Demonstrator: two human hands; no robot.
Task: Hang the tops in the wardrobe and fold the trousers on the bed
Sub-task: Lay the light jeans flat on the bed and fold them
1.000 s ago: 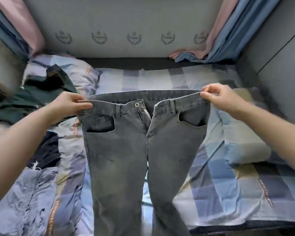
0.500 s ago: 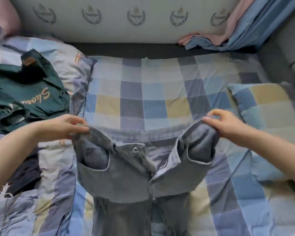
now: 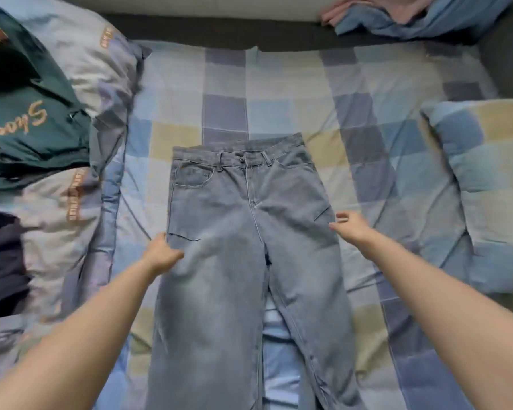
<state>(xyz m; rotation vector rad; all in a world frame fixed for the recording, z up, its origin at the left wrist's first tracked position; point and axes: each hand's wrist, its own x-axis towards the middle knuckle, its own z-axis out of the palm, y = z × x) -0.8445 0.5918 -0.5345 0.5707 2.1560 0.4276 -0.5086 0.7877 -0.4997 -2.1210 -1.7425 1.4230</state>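
— The jeans are down now. Half a second ago the waistband was still pinched up at both corners and the top sagged in a heap; a second ago they hung full length in the air.

— And now?

— Flat on the checked bedsheet, front side up, waistband toward the headboard end, legs running back toward the person and off the bottom of the view. The two legs lie a little apart below the crotch, with a strip of sheet showing between them.

— Are the hands still on the waistband?

— No, both have come down to about thigh level. The left hand sits on the outer edge of the left leg, its fingers curled onto the denim at the seam; it looks like a grip on the cloth, though the blur makes that hard to swear to. The right hand is at the outer edge of the right leg, fingers loosely spread and relaxed, holding nothing. Whether its fingertips touch the fabric I cannot tell.

— Anything else on the bed?

— A dark green top with tan lettering lies on the quilt at the left, well apart from the jeans, with a dark navy garment below it. A checked pillow is at the right, and pink and blue curtains bunch at the top right corner.
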